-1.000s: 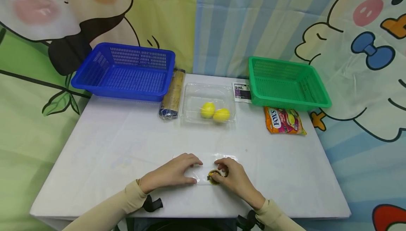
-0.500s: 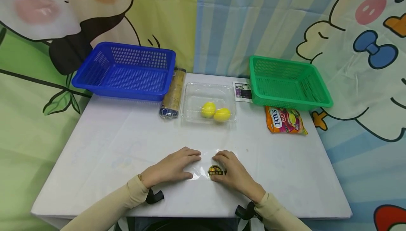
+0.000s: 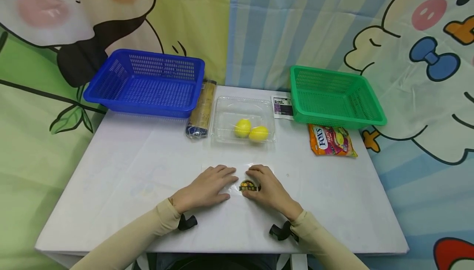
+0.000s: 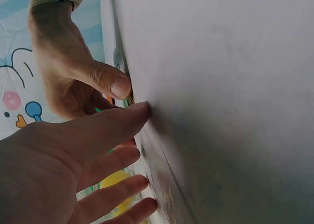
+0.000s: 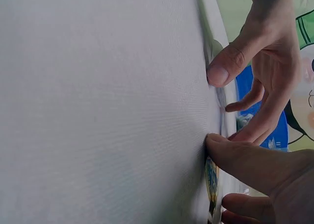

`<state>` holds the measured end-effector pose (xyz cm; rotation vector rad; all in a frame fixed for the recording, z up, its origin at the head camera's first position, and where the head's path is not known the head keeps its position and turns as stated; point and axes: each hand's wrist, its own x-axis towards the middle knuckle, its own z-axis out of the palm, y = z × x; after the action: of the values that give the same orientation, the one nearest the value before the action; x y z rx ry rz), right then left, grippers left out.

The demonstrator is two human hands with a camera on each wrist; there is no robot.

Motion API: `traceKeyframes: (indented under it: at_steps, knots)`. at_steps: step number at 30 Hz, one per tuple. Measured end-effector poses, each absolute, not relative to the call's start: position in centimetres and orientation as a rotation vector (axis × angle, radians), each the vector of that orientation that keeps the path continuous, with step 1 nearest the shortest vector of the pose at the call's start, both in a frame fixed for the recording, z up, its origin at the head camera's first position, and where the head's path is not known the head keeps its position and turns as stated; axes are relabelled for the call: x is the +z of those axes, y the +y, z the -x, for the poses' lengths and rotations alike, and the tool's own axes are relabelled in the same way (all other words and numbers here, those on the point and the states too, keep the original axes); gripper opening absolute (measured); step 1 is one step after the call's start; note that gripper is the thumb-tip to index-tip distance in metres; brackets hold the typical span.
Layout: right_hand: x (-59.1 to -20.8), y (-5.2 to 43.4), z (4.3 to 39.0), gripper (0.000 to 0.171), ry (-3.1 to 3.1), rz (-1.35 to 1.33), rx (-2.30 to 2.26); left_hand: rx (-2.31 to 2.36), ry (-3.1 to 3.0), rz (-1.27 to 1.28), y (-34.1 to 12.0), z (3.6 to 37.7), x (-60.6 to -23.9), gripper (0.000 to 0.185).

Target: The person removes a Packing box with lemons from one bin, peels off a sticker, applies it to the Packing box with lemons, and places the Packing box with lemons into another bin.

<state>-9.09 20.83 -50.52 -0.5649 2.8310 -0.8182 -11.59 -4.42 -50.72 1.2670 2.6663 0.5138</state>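
On the near part of the white desk [image 3: 333, 208], between both hands: a flat, clear plastic bag [image 3: 235, 188], outline so faint against the white as to be hard to trace, with a round gold-and-black logo [image 3: 248, 185] toward its right side, lettering too small to read. Left hand [image 3: 207, 185] on the bag's left side, grip apart, thumb well clear of the extended fingers. Right hand [image 3: 269, 189] on the bag's right side, grip likewise apart, thumb at the logo's lower edge, fingers bent; from the wrist views, nearly edge-on, cannot tell how firmly pressed. Beige sleeves [image 3: 135, 233] cut off at the bottom of the head view. Beyond the bag, a clear clamshell box [image 3: 226, 117] with two lemons [image 3: 242, 128] inside, lid hard to make out. To its left, a plastic-wrapped golden roll [image 3: 201, 111], partly hidden by the blue basket [image 3: 146, 108]. To its right, a small printed packet [image 3: 282, 107], partly covered by the green basket [image 3: 338, 120]; just in front of that, a FOX'S candy bag [image 3: 332, 141], upper edge hidden.
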Motion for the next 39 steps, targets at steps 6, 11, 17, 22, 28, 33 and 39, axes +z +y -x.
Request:
traceKeyframes:
  at_steps: [6, 11, 17, 22, 28, 33, 39]
  knots:
    - [-50.5, 21.0, 9.7, 0.067, 2.788, 0.619, -0.825, 0.467, 2.686, -1.218, -4.4, 11.8, -50.6, 0.059]
    - [-50.0, 21.6, 10.1, 0.067, 2.715, 0.701, -0.847, 0.457, 2.696, -1.247, -4.4, 12.0, -50.6, 0.057]
    - [-50.1, 22.0, 10.3, 0.059, 2.696, 0.748, -0.852, 0.476, 2.74, -1.345, -4.2, 12.2, -50.6, 0.048]
    - [-50.2, 22.0, 10.1, 0.051, 2.713, 0.7, -0.945, 0.624, 2.792, -1.304, -4.1, 12.4, -50.7, 0.032]
    - [-49.4, 22.1, 9.9, 0.042, 2.748, 0.691, -1.11, 0.918, 2.845, -1.257, -4.3, 12.9, -50.3, 0.026]
    - [-48.3, 22.3, 10.0, 0.041, 2.783, 0.692, -1.278, 1.345, 2.722, -1.205, -4.6, 13.6, -49.0, 0.021]
    - [-47.2, 22.3, 9.9, 0.041, 2.708, 0.623, -1.471, 1.668, 2.514, -1.065, -4.8, 14.1, -48.1, 0.019]
